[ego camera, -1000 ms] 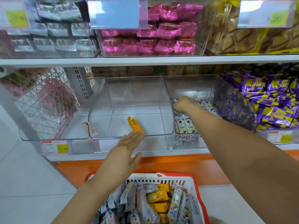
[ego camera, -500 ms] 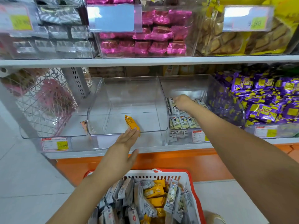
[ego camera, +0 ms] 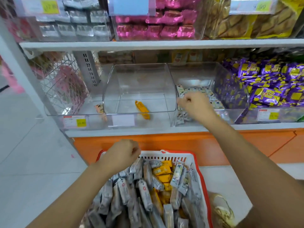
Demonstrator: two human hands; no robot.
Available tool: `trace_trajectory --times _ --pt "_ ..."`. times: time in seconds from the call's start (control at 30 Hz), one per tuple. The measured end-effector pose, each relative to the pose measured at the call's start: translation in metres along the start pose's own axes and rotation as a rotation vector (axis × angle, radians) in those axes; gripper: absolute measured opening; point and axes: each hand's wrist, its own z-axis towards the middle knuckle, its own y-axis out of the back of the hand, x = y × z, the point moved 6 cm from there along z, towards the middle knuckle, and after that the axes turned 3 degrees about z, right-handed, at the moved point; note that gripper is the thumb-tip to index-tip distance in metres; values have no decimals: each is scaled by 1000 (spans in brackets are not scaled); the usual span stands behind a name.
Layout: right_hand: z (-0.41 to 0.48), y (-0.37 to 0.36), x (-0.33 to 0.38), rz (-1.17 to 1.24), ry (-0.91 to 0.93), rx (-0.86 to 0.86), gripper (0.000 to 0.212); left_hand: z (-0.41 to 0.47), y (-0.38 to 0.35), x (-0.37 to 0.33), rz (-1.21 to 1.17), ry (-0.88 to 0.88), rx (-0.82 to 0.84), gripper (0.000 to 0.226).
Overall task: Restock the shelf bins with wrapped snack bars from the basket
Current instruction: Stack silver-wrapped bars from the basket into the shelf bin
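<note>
Basket [ego camera: 172, 157]: heaped with silver and orange wrapped bars [ego camera: 144, 193].
Middle bin [ego camera: 139, 83]: one orange bar [ego camera: 142, 109] lying inside.
Right hand [ego camera: 194, 104]: clenched, nothing seen in it, withdrawn to the right bin [ego camera: 197, 74] front.
Left hand [ego camera: 121, 155]: clenched, nothing seen in it, pulled back over the Basket rim.
Bar position: orange bar well apart from both fists.

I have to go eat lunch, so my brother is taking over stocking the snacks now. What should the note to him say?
Left hand: fingers curled, holding nothing, over the basket rim.
Right hand: fingers curled, no bar seen in it, at the front of the right bin.
Done: one orange bar lies in the middle bin; white bars lie on the right bin's floor.
Left: the basket is heaped with grey bars and more orange ones; move them into the bins.
</note>
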Motion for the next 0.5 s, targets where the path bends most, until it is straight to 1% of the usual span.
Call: trace_trajectory --times 0.07,0.1,0.2,0.23,0.27,0.3,0.37,0.43,0.47,0.5 --pt "-37 -31 -1 41 2 147 41 -10 -23 12 108 53 167 37" --pt "-56 -51 -3 56 -17 237 37 -16 -36 20 121 85 254 37" --pt "-115 -118 -13 32 -108 528 34 -39 -77 42 86 199 519 21" --pt "-132 -140 -17 34 -143 622 32 -48 -87 46 88 234 592 18" --pt "-148 -164 -22 48 -180 697 32 -55 -95 49 84 258 633 21" --pt "-161 -184 -28 65 -223 756 34 -60 -101 51 75 280 644 26" --pt "-181 -214 -36 78 -284 823 34 -63 -108 53 49 345 570 29" --pt "-195 -231 -38 123 -319 818 29 -61 -109 56 11 431 438 26" --pt "-199 -238 -39 155 -338 798 33 -61 -109 57 -24 472 383 23" --pt "-202 -242 -38 183 -353 765 43 -62 -109 57 -63 520 343 27"
